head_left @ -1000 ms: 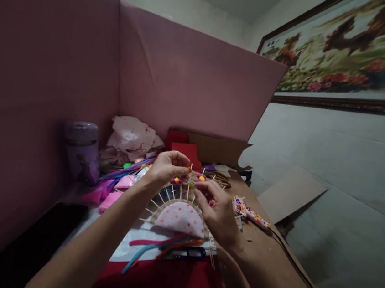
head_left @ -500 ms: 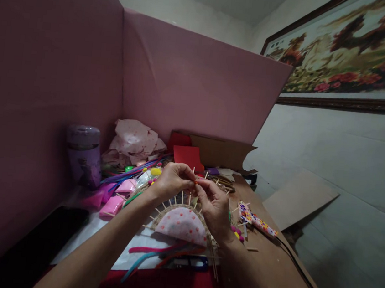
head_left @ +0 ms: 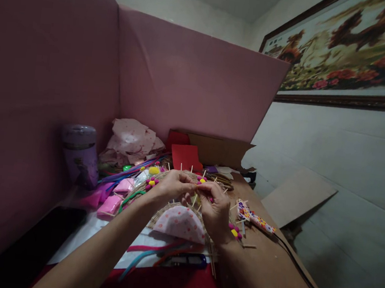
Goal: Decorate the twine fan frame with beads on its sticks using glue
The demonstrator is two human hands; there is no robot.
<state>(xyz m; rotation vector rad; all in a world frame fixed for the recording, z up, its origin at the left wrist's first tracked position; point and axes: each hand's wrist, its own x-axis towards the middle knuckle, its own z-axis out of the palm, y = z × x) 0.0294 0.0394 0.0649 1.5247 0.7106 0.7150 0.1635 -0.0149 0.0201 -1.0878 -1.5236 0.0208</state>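
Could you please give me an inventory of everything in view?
Woven piece with sticks: one, tan, beneath the hands
Spotted patch: one, pale pink, centre front
Flowers: at least three, magenta and yellow, around centre
Fuzzy strips: several, pink, blue, orange, front
Looped tool: one, dark blue, front
Sheet: one, white, front left
Bottle: one, purple, left
Packets: at least two, pink, left
Crumpled cloth: one, pale pink, back left
Card: at least one, red, back
Cardboard: one, brown, back
Floral tool: one, multicoloured, right
Tabletop: one, brown, right
Board: one, brown, right
Panels: two, pink, left and back
Framed picture: one, multicoloured, right wall
Left hand: one, bare, centre
Right hand: one, bare, centre
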